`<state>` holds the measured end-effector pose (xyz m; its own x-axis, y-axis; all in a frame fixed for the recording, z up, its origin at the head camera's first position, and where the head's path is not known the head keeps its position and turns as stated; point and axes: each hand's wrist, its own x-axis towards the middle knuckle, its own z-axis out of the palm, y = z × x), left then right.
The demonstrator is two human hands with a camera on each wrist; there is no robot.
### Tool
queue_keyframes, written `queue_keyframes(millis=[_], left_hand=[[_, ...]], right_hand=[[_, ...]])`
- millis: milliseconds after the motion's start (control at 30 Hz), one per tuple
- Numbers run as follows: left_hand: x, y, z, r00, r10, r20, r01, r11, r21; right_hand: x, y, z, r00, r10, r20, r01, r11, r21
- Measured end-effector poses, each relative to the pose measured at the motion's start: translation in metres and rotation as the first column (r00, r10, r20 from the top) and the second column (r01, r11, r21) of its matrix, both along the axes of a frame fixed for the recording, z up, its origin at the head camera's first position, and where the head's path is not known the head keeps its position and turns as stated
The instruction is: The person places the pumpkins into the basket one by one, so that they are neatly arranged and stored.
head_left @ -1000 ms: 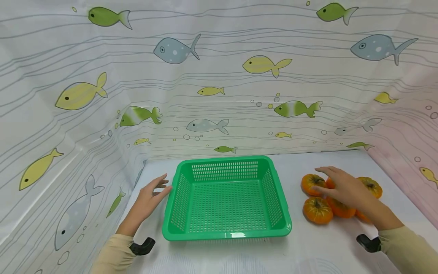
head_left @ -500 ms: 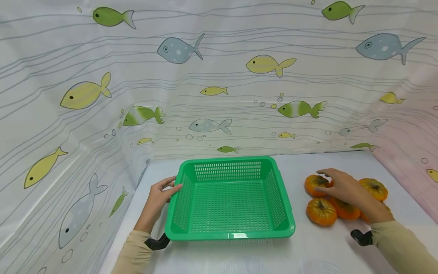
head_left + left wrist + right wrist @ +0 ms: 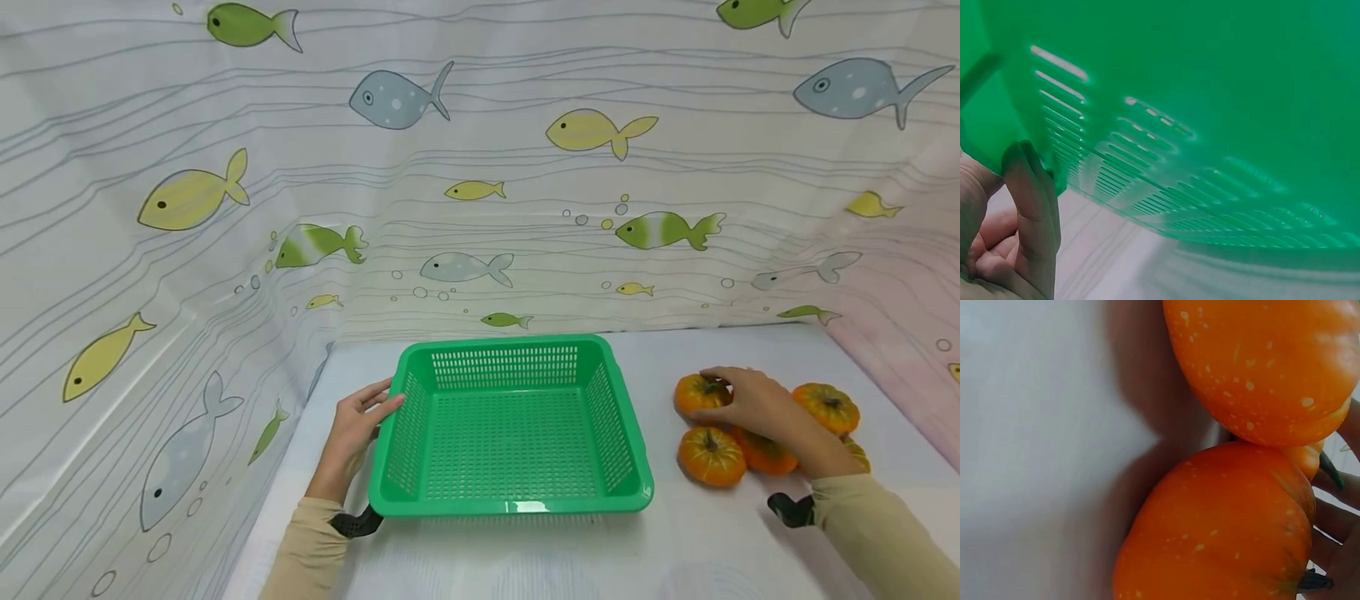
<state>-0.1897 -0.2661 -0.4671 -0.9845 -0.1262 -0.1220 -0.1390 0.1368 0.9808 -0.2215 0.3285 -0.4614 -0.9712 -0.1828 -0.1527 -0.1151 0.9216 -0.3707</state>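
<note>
A green plastic basket [image 3: 517, 507] with slotted walls and nothing in it stands mid-table. My left hand [image 3: 351, 433] grips its left rim, thumb over the edge; in the left wrist view the basket wall [image 3: 1222, 75] fills most of the frame beside my bent fingers [image 3: 1034, 206]. On the right lies a cluster of small orange pumpkins. My right hand [image 3: 765, 408] curls round the back-left pumpkin [image 3: 690, 398], with fingers across its top and thumb at its near side. In the right wrist view two large pumpkins [image 3: 1216, 525] partly hide my fingers [image 3: 1329, 519].
Close by the held one sit a front-left pumpkin [image 3: 712, 460], a middle pumpkin [image 3: 767, 454] partly under my hand, and a right-hand pumpkin [image 3: 828, 407]. A fish-patterned curtain [image 3: 480, 225] rises behind and at both sides of the white table [image 3: 555, 558].
My left hand has moved right from beside the basket and taken hold of its rim. My right hand has settled lower round the back-left pumpkin. The whole view has shifted slightly.
</note>
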Motion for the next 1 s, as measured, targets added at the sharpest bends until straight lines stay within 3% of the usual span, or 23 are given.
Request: queue_keyframes(millis=[433,700,1000], left_hand=[[-0.0059,0.0037,-0.0016,1.0,-0.006,0.0,0.006,1.0,0.027],[-0.0048,0.0056,-0.0026,1.0,-0.013,0.006,0.013,0.999,0.035],[-0.0005,0.0009,-0.0027,1.0,0.017,0.014,-0.017,0.999,0.029]], right_hand=[[0.003,0.0037,-0.0062,0.999,-0.009,-0.043,0.008,1.0,-0.027],[0.0037,0.0075,-0.0069,0.997,-0.006,-0.077,-0.003,0.994,-0.108],[0.0002,0.0039,-0.0031,0.991,-0.014,-0.131,-0.012,0.982,-0.189]])
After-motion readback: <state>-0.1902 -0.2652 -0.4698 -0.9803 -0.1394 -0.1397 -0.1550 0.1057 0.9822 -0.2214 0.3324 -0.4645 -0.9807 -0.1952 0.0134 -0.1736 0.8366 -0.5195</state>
